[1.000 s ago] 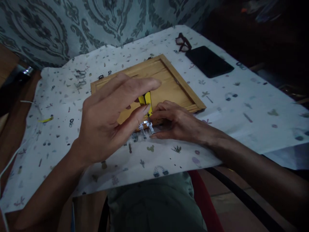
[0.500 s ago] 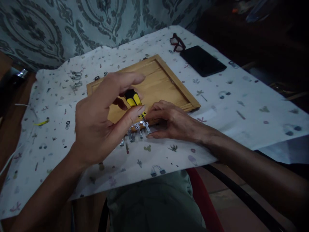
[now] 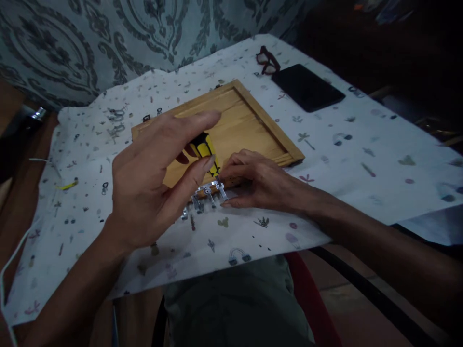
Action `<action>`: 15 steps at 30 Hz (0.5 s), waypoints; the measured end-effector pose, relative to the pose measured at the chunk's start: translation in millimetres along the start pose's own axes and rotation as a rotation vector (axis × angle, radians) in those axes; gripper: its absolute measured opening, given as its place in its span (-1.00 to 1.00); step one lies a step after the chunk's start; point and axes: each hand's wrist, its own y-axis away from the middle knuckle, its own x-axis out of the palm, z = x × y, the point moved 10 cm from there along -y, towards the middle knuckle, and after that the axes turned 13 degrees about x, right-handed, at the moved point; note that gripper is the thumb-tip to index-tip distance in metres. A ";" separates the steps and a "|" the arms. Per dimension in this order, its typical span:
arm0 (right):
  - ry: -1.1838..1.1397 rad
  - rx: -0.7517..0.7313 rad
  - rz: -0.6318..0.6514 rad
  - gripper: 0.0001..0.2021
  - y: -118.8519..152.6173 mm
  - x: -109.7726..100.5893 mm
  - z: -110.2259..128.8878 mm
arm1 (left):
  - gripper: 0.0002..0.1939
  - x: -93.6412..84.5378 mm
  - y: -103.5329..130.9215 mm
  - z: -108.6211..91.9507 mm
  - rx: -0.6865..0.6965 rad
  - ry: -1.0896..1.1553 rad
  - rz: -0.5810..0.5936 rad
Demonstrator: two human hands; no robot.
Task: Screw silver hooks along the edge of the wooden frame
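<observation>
My left hand (image 3: 152,178) is closed around a yellow and black screwdriver (image 3: 207,150), its thumb pressed on the handle and its index finger stretched out above. The screwdriver tilts down to a silver metal hook rack (image 3: 207,190) at the near edge of a framed wooden board (image 3: 238,120). Fingers and thumb of my right hand (image 3: 262,180) pinch the right end of that rack, close beside the screwdriver's tip. My right fingers partly hide the tip, and my left hand covers the board's left part.
A black tablet or phone (image 3: 307,87) lies at the back right, next to dark red glasses (image 3: 267,61). A yellow strip (image 3: 67,185) and a white cable (image 3: 18,250) are on the left. The patterned tablecloth (image 3: 361,183) hangs over the near edge above my lap.
The screwdriver handle has turned a little and stands slightly further right within my left hand. My right hand keeps its hold at the rack. The whole view has shifted slightly.
</observation>
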 end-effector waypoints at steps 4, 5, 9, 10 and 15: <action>0.008 0.000 0.001 -0.71 0.7 0.2 -0.2 | -0.53 3.2 1.6 2.8 -0.037 -0.007 0.014; 0.008 -0.004 0.000 -0.71 1.0 0.1 0.3 | -0.56 3.5 0.6 0.2 -0.011 -0.031 0.019; 0.013 -0.022 -0.015 -0.68 1.8 -0.7 1.8 | -0.69 3.9 -2.1 -5.9 0.056 -0.117 0.034; 0.014 -0.023 -0.017 -0.67 1.8 -0.6 1.6 | -0.71 3.1 -2.0 -5.5 0.050 -0.127 0.028; -0.020 -0.049 -0.014 -0.69 2.3 1.2 0.4 | -0.77 1.0 -0.6 -3.4 0.018 -0.123 0.007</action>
